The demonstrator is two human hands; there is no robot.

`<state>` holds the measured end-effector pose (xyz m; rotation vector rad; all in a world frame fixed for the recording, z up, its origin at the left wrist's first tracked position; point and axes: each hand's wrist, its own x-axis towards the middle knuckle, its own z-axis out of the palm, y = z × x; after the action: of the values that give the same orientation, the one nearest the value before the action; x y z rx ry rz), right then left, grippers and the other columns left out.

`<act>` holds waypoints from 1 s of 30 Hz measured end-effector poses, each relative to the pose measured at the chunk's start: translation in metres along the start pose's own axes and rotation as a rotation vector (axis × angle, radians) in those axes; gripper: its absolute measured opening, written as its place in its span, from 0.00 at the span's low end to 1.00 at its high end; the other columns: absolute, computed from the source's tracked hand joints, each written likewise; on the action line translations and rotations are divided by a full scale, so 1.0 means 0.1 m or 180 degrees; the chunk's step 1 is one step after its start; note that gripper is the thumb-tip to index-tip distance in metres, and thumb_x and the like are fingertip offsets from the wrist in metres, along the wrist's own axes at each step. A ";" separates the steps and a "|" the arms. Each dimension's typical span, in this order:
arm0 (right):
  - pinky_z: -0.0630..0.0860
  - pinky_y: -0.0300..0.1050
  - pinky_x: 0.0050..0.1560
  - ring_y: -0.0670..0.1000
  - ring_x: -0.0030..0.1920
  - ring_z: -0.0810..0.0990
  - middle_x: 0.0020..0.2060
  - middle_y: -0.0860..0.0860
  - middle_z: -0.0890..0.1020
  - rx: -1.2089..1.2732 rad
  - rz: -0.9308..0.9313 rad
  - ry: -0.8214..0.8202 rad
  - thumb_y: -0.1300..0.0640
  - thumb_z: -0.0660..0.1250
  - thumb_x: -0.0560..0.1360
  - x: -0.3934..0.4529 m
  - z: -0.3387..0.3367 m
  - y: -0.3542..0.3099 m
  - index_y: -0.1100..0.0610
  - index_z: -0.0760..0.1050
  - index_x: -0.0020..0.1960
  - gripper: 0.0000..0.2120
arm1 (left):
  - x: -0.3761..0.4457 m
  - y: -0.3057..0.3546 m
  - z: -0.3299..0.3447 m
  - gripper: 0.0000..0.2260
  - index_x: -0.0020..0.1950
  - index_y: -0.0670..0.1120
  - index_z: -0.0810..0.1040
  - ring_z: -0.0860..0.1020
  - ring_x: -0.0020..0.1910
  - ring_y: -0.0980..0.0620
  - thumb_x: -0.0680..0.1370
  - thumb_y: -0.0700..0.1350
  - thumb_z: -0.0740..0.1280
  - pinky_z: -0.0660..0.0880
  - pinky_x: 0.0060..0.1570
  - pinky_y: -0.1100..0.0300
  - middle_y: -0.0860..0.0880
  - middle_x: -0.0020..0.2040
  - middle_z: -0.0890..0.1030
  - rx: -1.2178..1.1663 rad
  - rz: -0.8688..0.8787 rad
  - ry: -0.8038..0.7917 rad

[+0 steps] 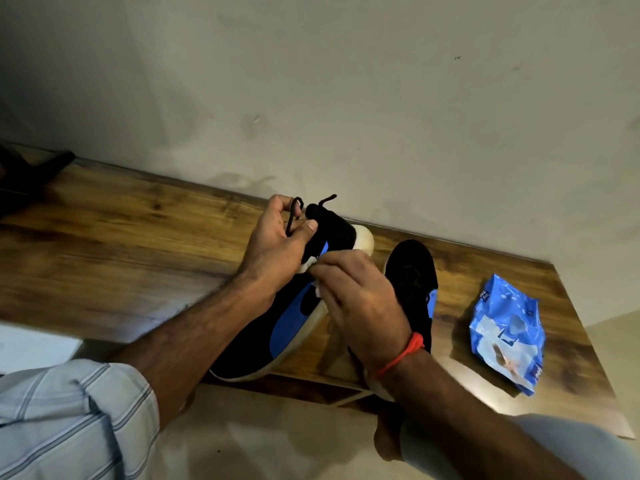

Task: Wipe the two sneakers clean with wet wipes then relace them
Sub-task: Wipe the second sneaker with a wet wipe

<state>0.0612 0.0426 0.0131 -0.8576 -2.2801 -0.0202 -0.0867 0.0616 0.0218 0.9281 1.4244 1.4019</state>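
Holding the first sneaker (273, 337) up off the desk (114, 244), tilted, toe end pointing away toward the wall (346, 81), heel toward the person. Black upper, blue side panel, off-white sole.

Left hand (277, 247) grip: fingers curled over the top of that sneaker near the tongue, black lace (293, 216) looped between the fingers and thumb. A second lace end sticks up just beyond the tongue.

Right hand (363, 299) grip: narrow pinch, fingertips closed on a small white wet wipe (313, 268) pressed against the sneaker's side by the blue panel. Only scraps of the wipe show between the two hands; can't tell how much of it is bunched under the fingers. Red thread band (403, 353) on the right wrist.

Second sneaker (415, 282) lies on the desk just right of the first one, partly hidden behind the right hand and forearm. Same black and blue colours. Its lacing state is hard to read, too dark.

Blue wet wipes pack (507, 334) lies flat on the desk, right of the second sneaker, apart from it, near the desk's right end.

Desk is wood-grain, set against the plain wall. Dark object (31, 174) at the far left end of it, can't tell what it is. Striped light sleeve (69, 420) on the left arm, rolled to the elbow. A bare foot (388, 441) shows on the floor below the desk edge.
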 end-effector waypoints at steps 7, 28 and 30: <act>0.76 0.45 0.55 0.56 0.48 0.82 0.46 0.56 0.84 -0.0287 0.0663 0.0398 0.70 0.70 0.71 0.33 -0.22 0.54 0.61 0.84 0.50 0.10 | -0.09 -0.07 0.15 0.08 0.46 0.59 0.72 0.83 0.51 0.40 0.78 0.46 0.68 0.79 0.55 0.35 0.43 0.50 0.85 0.0043 0.0172 -0.0416; 0.69 0.25 0.51 0.52 0.44 0.81 0.46 0.56 0.82 0.0022 0.1008 0.0412 0.68 0.67 0.74 0.44 -0.15 0.54 0.61 0.83 0.50 0.09 | -0.10 -0.15 0.15 0.07 0.48 0.55 0.67 0.80 0.41 0.40 0.79 0.50 0.66 0.78 0.38 0.36 0.45 0.42 0.80 0.0897 0.1102 -0.0473; 0.65 0.20 0.51 0.52 0.45 0.81 0.46 0.56 0.82 0.0044 0.1164 0.0424 0.68 0.66 0.74 0.45 -0.18 0.58 0.62 0.83 0.52 0.10 | -0.11 -0.16 0.16 0.07 0.49 0.55 0.67 0.81 0.43 0.39 0.79 0.50 0.66 0.78 0.39 0.36 0.43 0.44 0.82 0.0943 0.1086 -0.0521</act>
<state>0.0821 0.1096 0.0420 -1.2159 -1.9697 0.0995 -0.0667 0.0552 0.0079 1.4996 1.4173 1.3374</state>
